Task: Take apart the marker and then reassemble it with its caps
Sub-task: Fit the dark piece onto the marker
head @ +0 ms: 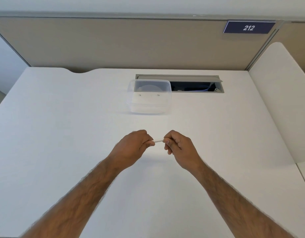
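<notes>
White and slim, the marker (158,140) is the thing we hold between both our hands, raised a little above the counter (62,134) and lying almost level, its right end tipped slightly higher than its left. Our left hand (131,148) grips the marker's left end with its fingers (151,143) curled and pressed together around it, so that end is hidden inside the fist. Our right hand (180,148) takes the marker's right end, thumb and forefinger pinching it while the other fingers fold in below. Only a short white stretch of the marker shows between the two hands; we cannot tell whether its caps are on or off, since both ends are covered. Beyond the marker, well apart from it toward the far side of the counter, sits a clear plastic container (149,97), and through its walls we see a pale round shape and two small dark marks that we cannot make out. Just behind and to the right of the container, a grey-framed cable opening (196,83) is cut into the counter, its flap raised, with dark space and a bluish cable inside. Farther back from the marker stands a beige partition panel (131,43), and at its upper right a dark blue sign (248,27) reads 212. To the right of the marker, a white side divider (277,100) rises along the counter's edge.
</notes>
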A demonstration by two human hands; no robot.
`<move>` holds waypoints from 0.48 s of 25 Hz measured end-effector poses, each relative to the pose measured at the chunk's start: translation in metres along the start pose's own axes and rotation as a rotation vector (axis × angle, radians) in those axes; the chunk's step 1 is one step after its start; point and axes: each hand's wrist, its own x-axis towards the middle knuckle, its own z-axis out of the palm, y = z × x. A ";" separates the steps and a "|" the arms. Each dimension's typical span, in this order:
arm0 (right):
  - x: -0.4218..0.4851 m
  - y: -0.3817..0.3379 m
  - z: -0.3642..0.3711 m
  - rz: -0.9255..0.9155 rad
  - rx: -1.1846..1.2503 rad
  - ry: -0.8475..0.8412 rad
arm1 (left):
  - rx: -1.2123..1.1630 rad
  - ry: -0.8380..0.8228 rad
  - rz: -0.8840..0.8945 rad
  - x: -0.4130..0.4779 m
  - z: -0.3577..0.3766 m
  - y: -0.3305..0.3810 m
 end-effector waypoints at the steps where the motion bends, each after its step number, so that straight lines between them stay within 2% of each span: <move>1: 0.000 0.000 -0.001 -0.003 0.003 0.005 | 0.018 0.022 0.016 0.001 -0.001 0.002; 5: -0.001 0.001 -0.001 0.006 0.061 0.031 | 0.141 0.073 0.052 0.001 -0.003 0.006; 9: 0.001 0.000 -0.004 -0.033 0.017 0.041 | -0.029 -0.057 -0.046 0.008 -0.007 0.007; 12: 0.001 0.001 -0.004 -0.013 0.047 0.037 | 0.029 -0.001 -0.028 0.010 -0.008 0.012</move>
